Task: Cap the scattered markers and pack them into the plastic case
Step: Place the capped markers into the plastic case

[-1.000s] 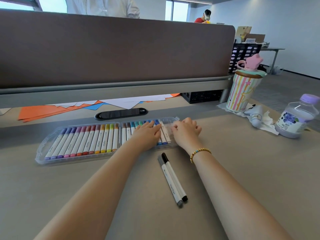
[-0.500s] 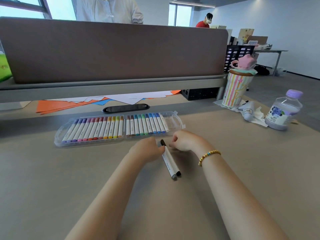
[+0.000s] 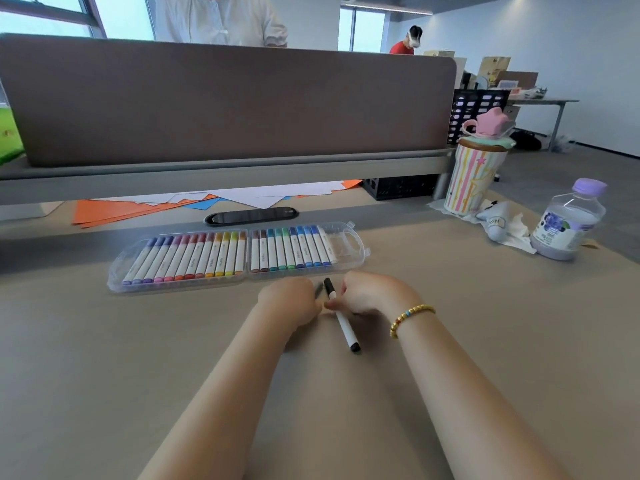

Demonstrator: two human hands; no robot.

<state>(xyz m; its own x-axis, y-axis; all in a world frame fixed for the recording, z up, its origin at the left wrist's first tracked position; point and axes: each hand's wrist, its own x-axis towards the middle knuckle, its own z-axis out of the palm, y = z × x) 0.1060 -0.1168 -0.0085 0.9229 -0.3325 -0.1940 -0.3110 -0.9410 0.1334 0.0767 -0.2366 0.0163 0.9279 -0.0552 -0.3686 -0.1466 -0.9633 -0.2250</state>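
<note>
Near the middle of the tan desk (image 3: 450,375), just this side of the clear plastic marker case (image 3: 349,244), both hands work at two loose markers. The right hand (image 3: 367,292) pinches the white black-capped marker (image 3: 343,320) close to its far cap, the barrel slanting toward the near right with its other end on the desk. The left hand (image 3: 291,299) is curled round the grey-capped marker (image 3: 318,289), of which only a blurred tip shows between the hands. The case lies open and flat, its two halves side by side and filled with capped markers in colour order, with free room at the right end. Far right stand a striped tumbler with a pink lid (image 3: 471,174) and a purple-capped clear bottle (image 3: 568,223).
</note>
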